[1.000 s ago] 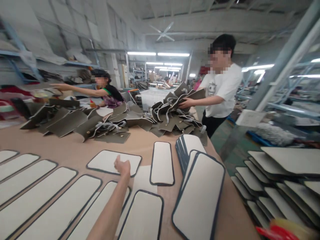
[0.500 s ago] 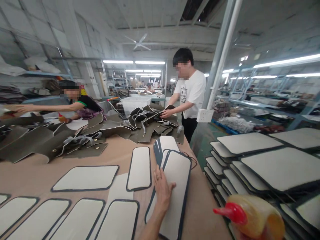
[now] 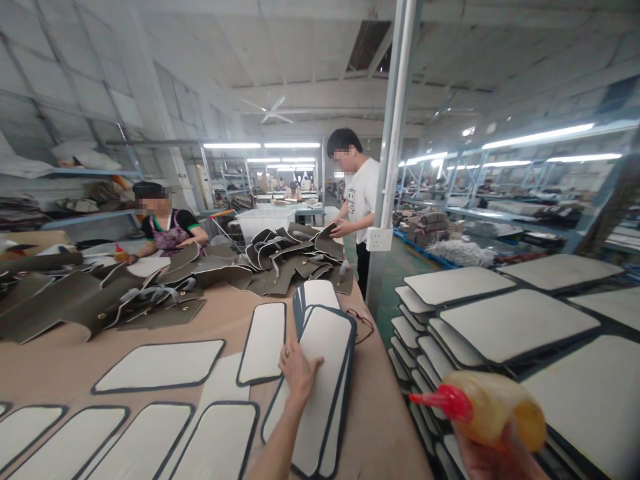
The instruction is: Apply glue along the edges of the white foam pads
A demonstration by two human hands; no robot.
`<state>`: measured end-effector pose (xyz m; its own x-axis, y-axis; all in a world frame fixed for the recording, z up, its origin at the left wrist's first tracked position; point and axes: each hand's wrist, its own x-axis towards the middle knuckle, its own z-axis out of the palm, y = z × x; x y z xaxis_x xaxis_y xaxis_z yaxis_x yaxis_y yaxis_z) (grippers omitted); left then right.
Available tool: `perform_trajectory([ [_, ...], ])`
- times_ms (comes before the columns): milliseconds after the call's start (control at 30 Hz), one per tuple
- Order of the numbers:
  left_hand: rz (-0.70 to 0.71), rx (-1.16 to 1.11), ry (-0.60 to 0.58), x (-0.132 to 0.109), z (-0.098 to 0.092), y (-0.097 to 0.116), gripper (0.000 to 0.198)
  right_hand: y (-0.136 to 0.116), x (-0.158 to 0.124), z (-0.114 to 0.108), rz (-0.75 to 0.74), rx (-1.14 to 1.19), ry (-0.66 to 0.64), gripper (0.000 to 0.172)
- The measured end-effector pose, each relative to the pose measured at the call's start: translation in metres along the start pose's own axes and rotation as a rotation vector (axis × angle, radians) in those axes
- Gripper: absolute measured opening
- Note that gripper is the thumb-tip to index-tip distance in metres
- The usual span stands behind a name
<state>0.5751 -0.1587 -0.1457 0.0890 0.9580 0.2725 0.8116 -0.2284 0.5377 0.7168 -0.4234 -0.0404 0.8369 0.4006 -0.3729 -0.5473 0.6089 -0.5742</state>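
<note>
My left hand (image 3: 299, 375) rests at the left side of a small pile of pale, rounded panels with dark blue borders. Its fingers hold the edge of the top panel (image 3: 327, 347), with the thumb out across the face. The panels beneath are fanned, their borders showing on both sides. At the lower right my right hand (image 3: 487, 457) is closed around a squeeze bottle (image 3: 493, 403) of yellowish liquid. The bottle lies sideways in my grip, its red nozzle pointing left; some of my fingers are hidden behind it.
Similar panels (image 3: 135, 433) lie in a row on the brown table (image 3: 395, 427). Tall stacks of larger panels (image 3: 520, 323) stand at the right. Dark folded pieces (image 3: 210, 270) are heaped across the back. Two people work beyond, near a metal post (image 3: 395, 133).
My left hand has shifted the top panel leftward, baring an underlying panel at its right edge. The bottle is raised, and my right hand now shows beneath it. The view has turned right.
</note>
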Motion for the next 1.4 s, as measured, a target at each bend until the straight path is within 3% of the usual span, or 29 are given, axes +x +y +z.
perform_trajectory([
  [67,0.016,-0.123,0.053,-0.002,-0.003,0.002,0.067,-0.004,0.002,-0.002,-0.006,-0.008,-0.041,0.017],
  [167,0.06,-0.327,-0.011,-0.005,-0.015,0.013,0.045,-0.009,0.002,0.004,0.028,0.036,0.005,0.021],
  [267,0.15,-0.409,-0.089,-0.009,-0.045,0.032,0.03,-0.016,0.001,0.019,-0.057,0.023,-0.068,0.025],
  [367,0.37,-0.428,-0.237,-0.017,-0.099,0.05,0.025,-0.025,0.001,0.04,-0.241,-0.029,-0.274,0.03],
  [500,0.77,-0.17,-0.501,-0.027,-0.189,0.06,0.021,-0.041,-0.004,0.069,-0.319,-0.107,-0.441,0.039],
  [567,0.863,-0.122,-0.646,-0.026,-0.224,0.059,0.02,-0.045,-0.01,0.081,-0.324,-0.165,-0.539,0.044],
  [667,0.914,-0.121,-0.845,-0.021,-0.256,0.052,0.018,-0.041,-0.02,0.094,-0.291,-0.261,-0.687,0.052],
  [800,0.914,-0.168,-1.045,-0.013,-0.275,0.042,0.019,-0.023,-0.036,0.107,-0.166,-0.367,-0.812,0.065],
  [1000,0.834,-0.264,-1.224,-0.007,-0.293,0.032,0.024,0.001,-0.058,0.127,-0.054,-0.407,-0.894,0.058],
  [1400,0.819,-0.342,-1.352,-0.001,-0.301,0.022,0.033,0.019,-0.063,0.133,-0.05,-0.434,-0.925,0.054],
])
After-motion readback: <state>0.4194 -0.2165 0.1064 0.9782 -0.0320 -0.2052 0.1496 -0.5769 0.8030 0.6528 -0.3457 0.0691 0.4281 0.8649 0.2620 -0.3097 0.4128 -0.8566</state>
